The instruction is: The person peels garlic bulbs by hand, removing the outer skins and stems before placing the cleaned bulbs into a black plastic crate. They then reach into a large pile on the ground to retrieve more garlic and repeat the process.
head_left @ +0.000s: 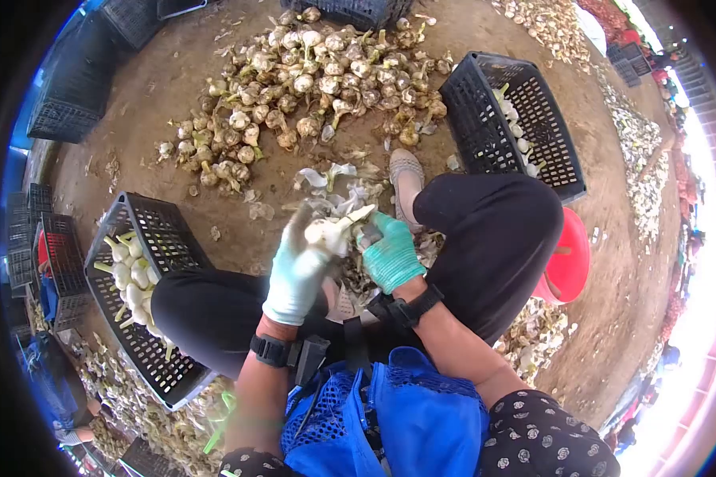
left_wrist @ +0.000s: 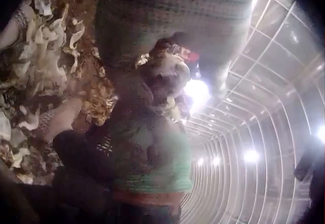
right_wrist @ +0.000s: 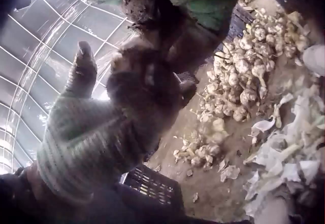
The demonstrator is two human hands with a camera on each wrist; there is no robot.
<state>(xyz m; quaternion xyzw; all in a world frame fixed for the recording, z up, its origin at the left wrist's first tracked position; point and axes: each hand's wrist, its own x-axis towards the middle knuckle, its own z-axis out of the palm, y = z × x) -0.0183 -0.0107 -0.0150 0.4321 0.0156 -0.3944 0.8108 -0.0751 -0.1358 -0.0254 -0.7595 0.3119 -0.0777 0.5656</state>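
In the head view my left hand [head_left: 293, 274], in a pale gloved covering, holds a whitish garlic bulb [head_left: 326, 235] up between my knees. The bulb's stem [head_left: 361, 214] points right, toward my right hand [head_left: 392, 253]. That hand wears a green glove with darkened fingertips, and its curled fingers pinch at the stem side of the bulb. From the left wrist the bulb [left_wrist: 167, 77] appears between both gloves, in shadow. The right wrist view shows it dark, with the left thumb [right_wrist: 84, 69] raised beside it.
A heap of unpeeled garlic [head_left: 318, 75] lies ahead on the dirt floor. Black crates with cleaned bulbs stand at left [head_left: 167, 230] and right [head_left: 473, 111]. Loose skins [head_left: 334, 179] lie near my shoe [head_left: 406, 171]; a red tub [head_left: 569, 258] sits beside my right knee.
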